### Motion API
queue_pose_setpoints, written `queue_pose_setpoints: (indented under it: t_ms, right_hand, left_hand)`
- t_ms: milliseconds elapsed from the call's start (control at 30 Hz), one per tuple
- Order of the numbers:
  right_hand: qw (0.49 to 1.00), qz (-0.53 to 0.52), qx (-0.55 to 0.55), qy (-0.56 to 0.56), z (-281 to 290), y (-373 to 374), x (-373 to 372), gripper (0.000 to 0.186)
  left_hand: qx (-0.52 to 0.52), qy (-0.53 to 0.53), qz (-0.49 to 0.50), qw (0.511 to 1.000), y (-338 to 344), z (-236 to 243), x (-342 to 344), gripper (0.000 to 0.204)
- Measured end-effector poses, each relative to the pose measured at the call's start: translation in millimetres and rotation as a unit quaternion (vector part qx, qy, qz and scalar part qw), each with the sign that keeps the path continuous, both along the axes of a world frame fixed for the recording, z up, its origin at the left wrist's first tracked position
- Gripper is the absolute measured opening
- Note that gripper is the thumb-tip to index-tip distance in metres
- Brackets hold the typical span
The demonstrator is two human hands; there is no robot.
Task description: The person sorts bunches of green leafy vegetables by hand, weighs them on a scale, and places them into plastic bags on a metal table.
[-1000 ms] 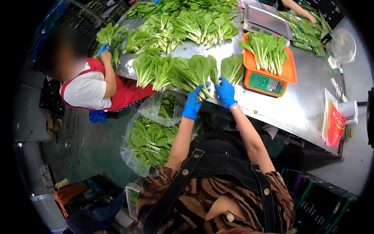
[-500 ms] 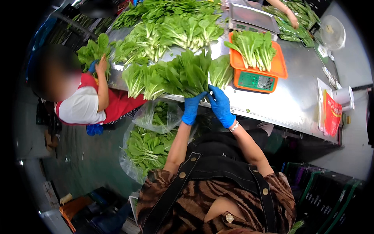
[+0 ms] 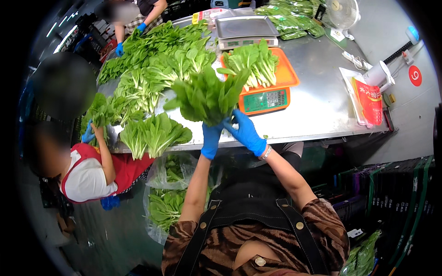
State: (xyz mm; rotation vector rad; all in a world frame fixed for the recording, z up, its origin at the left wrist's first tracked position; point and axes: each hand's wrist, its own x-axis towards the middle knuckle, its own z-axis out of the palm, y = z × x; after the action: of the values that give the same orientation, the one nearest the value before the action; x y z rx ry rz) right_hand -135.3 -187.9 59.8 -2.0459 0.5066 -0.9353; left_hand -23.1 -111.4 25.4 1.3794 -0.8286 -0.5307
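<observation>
My left hand (image 3: 212,139), in a blue glove, is closed around the lower end of a bunch of leafy greens (image 3: 209,96), its dark leaves fanned upward above the table's near edge. The fingers of my right hand (image 3: 249,134), gloved in blue too, close in at the stem end beside the left hand; the stems are mostly hidden there. Just beyond, an orange scale (image 3: 294,79) with a green panel carries a pile of greens (image 3: 258,64). Left of my hands, another small pile of greens (image 3: 156,134) lies at the table edge.
Rows of greens (image 3: 152,76) cover the metal table's (image 3: 317,106) left part. A second scale (image 3: 246,28), bagged greens (image 3: 290,19), a fan (image 3: 343,14) and a red packet (image 3: 369,102) stand farther off. Co-workers handle greens left and far left. A plastic bag of greens (image 3: 165,207) sits below.
The view has shifted toward the right and far side. The held bunch has lifted away from the pile at the table edge and tilted left. A far co-worker has come into view.
</observation>
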Motion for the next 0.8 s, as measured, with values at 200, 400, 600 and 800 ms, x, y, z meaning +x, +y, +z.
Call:
queue_pose_setpoints:
  t_ms: [200, 400, 600, 800]
  right_hand:
    - [0.977, -0.212, -0.011, 0.023, 93.1, -96.8, -28.6, 0.03]
    - [0.874, -0.25, -0.225, 0.35, 0.6, -248.0, -46.6, 0.029]
    - [0.947, -0.203, -0.069, 0.239, -32.2, -263.1, -53.6, 0.038]
    - [0.947, -0.247, -0.016, 0.205, -18.4, -258.3, -60.7, 0.031]
  left_hand:
    - [-0.172, 0.127, -0.132, 0.968, -134.2, 105.9, -38.3, 0.029]
    - [-0.019, 0.217, -0.199, 0.955, -263.2, 44.2, -56.6, 0.022]
    - [0.169, 0.206, -0.245, 0.932, -262.8, 50.4, -47.1, 0.027]
    - [0.155, 0.204, -0.279, 0.926, -246.2, 78.3, -40.2, 0.036]
